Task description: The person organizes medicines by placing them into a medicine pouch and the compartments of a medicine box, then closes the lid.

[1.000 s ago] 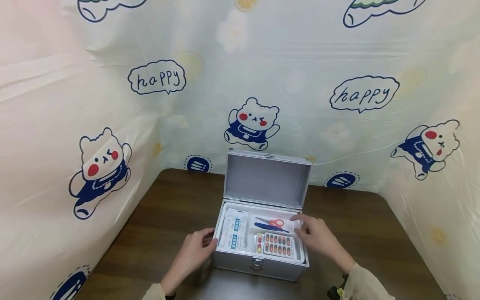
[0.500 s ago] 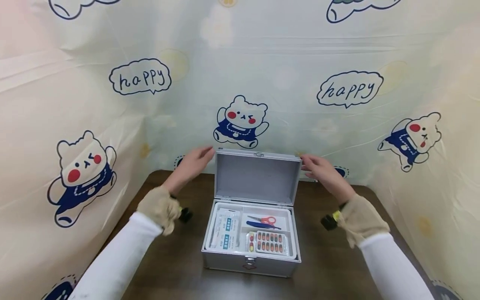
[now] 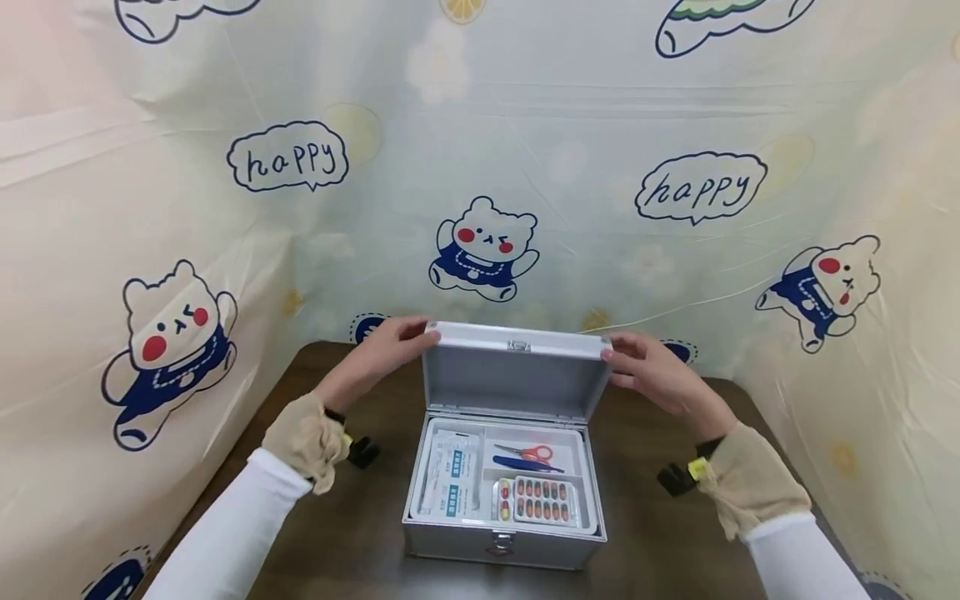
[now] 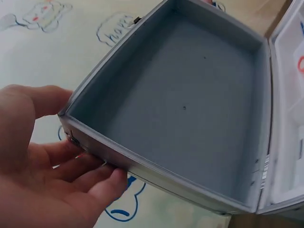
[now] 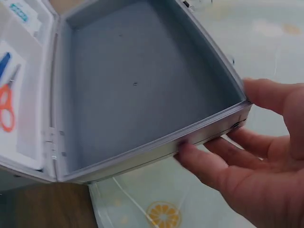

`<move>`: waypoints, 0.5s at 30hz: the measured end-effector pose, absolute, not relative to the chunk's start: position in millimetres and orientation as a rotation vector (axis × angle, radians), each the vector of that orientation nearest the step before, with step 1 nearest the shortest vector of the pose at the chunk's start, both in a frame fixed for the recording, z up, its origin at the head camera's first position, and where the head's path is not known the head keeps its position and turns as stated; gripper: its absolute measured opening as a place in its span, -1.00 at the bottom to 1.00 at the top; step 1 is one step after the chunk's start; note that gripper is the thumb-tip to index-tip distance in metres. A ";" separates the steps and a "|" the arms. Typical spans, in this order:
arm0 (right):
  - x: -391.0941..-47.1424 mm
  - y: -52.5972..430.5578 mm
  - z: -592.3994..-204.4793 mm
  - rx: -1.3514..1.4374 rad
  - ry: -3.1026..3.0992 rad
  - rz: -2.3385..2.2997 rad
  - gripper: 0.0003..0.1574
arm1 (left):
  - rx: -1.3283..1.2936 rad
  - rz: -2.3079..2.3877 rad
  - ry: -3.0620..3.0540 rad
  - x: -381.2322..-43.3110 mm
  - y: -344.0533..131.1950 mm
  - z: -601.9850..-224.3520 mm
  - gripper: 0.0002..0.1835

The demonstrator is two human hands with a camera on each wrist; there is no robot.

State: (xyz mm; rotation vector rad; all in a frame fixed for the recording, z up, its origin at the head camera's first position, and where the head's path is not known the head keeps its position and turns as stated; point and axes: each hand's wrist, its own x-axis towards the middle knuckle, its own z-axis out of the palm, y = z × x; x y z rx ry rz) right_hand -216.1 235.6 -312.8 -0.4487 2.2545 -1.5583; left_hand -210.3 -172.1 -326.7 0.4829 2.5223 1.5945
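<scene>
A silver metal case (image 3: 450,542) stands on the table with its lid (image 3: 513,379) raised and tilted slightly forward. My left hand (image 3: 386,343) grips the lid's upper left corner, thumb on the front rim. At the opposite upper corner my right hand (image 3: 656,373) holds the lid the same way. In the left wrist view, the fingers (image 4: 111,187) curl under the lid's outer side. The right wrist view shows the right fingers (image 5: 204,164) along the other side. Inside, a white tray (image 3: 570,442) carries orange-handled scissors (image 3: 538,453), a slim blue tool (image 3: 525,464), capsule blister packs (image 3: 543,500) and white packets (image 3: 453,475).
The dark wooden table (image 3: 652,533) extends on both sides of the case. Behind it hangs a printed curtain (image 3: 570,167) with bears and "happy" bubbles. A metal latch (image 3: 501,543) sits on the case's front.
Both hands have risen from the case's sides to the lid's upper corners and taken hold. The lid has tipped a little forward, so its top edge now shows.
</scene>
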 end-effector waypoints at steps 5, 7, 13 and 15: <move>-170.7 241.5 -326.6 -0.628 2.400 -1.480 -0.39 | 0.595 1.577 2.595 -162.2 -172.3 -341.4 -0.54; -154.1 239.5 -333.3 -0.680 2.452 -1.482 -0.39 | 0.607 1.593 2.643 -144.5 -170.3 -348.5 -0.56; -122.6 231.0 -359.8 -0.790 2.662 -1.449 -0.39 | 0.680 1.666 2.797 -112.4 -156.5 -373.9 -0.67; -115.5 229.7 -373.9 -0.805 2.776 -1.391 -0.37 | 0.735 1.671 2.829 -107.0 -151.2 -386.7 -0.68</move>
